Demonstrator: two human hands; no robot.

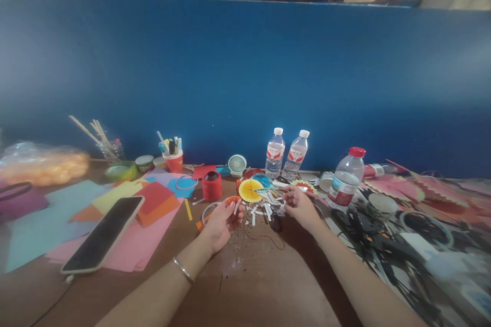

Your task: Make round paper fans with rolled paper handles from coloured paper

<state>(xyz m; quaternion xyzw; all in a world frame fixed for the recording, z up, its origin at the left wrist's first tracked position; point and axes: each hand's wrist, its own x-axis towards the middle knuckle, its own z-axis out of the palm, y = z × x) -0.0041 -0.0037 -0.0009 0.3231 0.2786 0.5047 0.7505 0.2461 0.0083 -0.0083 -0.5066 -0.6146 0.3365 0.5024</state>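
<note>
Over the middle of the brown table (268, 291), holds a small white strip (237, 206) in a narrow pinch between thumb and fingers of the left hand (226, 219). Shows an orange piece (232, 199) just beyond those fingertips; cannot tell whether gripping it too or merely passing in front. To the right, curls the fingers of the right hand (301, 208); cannot tell whether pinching anything there.

Between the two hands, has loose white strips (267, 210) in an untidy scatter, with a yellow pleated disc (251, 190) on the far side and a blue pleated disc (262, 181) just beyond to the right. Could easily drop the held strip among such look-alikes, given so slight a grip on so thin a piece. Could also flatten the yellow folds by reaching across too low with the left hand.

On the near side, might snag the dark red thread (264, 236) under a dragging forearm and pull scraps along. Needs care too with the black loop (275, 222), perhaps a scissor handle, too blurred to be sure. Farther right, might knock the red-capped bottle (347, 179) with a wide swing of the right arm, and wet the paper after any leak.
</note>
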